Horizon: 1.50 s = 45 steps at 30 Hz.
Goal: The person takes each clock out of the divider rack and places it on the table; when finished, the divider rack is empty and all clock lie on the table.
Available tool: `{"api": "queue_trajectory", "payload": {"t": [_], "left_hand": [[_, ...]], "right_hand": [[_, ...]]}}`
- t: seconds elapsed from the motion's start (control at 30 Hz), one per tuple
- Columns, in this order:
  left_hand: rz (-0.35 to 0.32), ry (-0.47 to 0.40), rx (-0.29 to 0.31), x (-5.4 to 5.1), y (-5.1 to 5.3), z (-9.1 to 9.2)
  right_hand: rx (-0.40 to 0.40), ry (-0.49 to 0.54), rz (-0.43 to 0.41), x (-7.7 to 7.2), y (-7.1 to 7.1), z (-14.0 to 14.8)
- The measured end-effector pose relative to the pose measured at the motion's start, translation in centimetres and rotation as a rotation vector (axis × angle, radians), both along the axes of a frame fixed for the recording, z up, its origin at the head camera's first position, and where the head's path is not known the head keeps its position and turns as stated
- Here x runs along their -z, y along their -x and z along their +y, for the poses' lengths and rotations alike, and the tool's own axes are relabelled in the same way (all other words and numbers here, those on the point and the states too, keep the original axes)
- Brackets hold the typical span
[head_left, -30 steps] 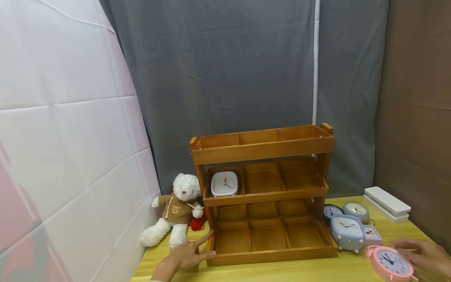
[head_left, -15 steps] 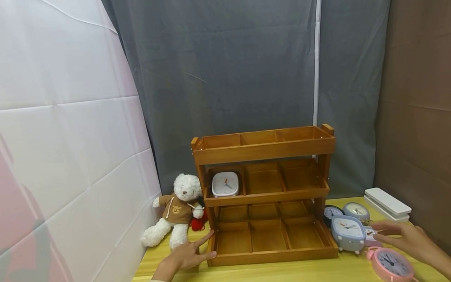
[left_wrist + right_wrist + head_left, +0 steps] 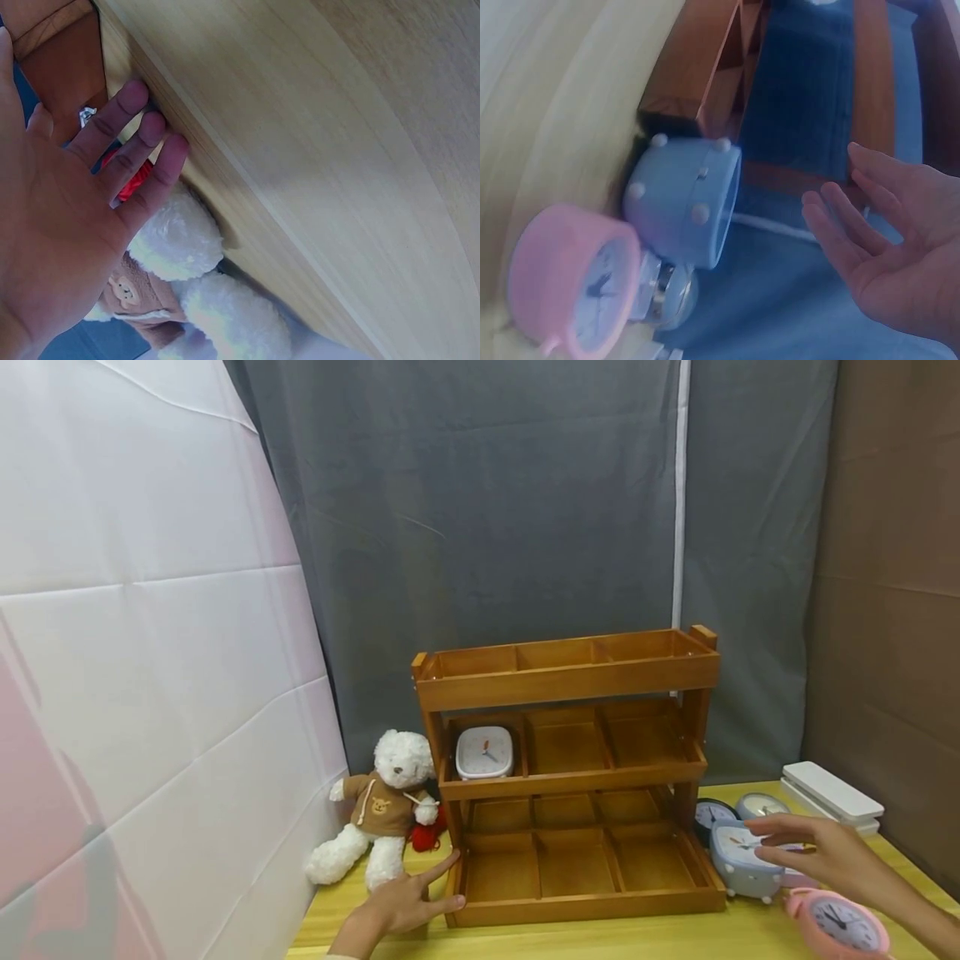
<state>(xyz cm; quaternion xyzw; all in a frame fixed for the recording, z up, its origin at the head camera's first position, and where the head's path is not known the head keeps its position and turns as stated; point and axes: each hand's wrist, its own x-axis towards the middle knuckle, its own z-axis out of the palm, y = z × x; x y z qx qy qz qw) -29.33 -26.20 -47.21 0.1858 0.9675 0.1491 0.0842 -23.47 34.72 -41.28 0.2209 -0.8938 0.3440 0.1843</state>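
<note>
My left hand (image 3: 402,902) rests with fingers spread against the lower left corner of a brown wooden three-tier shelf (image 3: 585,907). Its fingers look extended in the left wrist view. Over the right-hand group of clocks hovers my right hand (image 3: 832,853), fingers loosely bent and holding nothing. Nearest to it is a blue alarm clock (image 3: 742,860); the right wrist view shows a gap between them. A pink alarm clock (image 3: 840,923) stands in front. Behind are a black-rimmed clock (image 3: 712,814) and a grey round clock (image 3: 761,804). A small pink square clock (image 3: 795,875) is mostly hidden by my right hand.
A white clock (image 3: 484,753) sits in the middle tier's left compartment. Left of the shelf sits a white teddy bear (image 3: 384,810) in a brown hoodie, a red woolly thing (image 3: 426,837) beside it. A white flat device (image 3: 832,793) lies at the back right.
My right hand has left the pink alarm clock, passed the small square clock and moved left and up over the blue one. The left hand has stayed on the shelf corner.
</note>
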Motion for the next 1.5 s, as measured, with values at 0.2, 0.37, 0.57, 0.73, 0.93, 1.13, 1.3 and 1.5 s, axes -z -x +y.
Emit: {"api": "queue_trajectory", "payload": {"t": [0.2, 0.37, 0.57, 0.73, 0.93, 1.13, 1.3, 1.5], "left_hand": [[0.002, 0.000, 0.001, -0.1, 0.1, 0.2], [0.004, -0.006, 0.006, -0.4, 0.2, 0.4], [0.007, 0.000, 0.004, -0.4, 0.2, 0.5], [0.007, -0.001, -0.005, -0.4, 0.2, 0.5], [0.012, 0.009, -0.007, -0.3, 0.1, 0.4], [0.021, 0.021, -0.006, -0.2, 0.0, 0.3], [0.025, 0.030, -0.004, -0.2, -0.1, 0.2], [0.012, 0.028, -0.010, -0.2, -0.2, 0.0]], "right_hand": [[-0.032, 0.008, -0.002, -1.2, 0.5, -1.7], [-0.060, 0.006, -0.007, -2.6, 0.8, -3.0], [-0.119, 0.023, 0.033, -4.1, 1.3, -5.6], [-0.154, 0.035, 0.015, -5.2, 1.9, -7.7], [-0.200, 0.029, -0.023, -6.2, 2.5, -10.1], [-0.263, 0.038, 0.001, -7.2, 3.1, -12.5], [-0.297, 0.042, 0.006, -7.9, 3.4, -14.3], [-0.300, 0.014, 0.037, -8.7, 4.5, -16.5]]}}
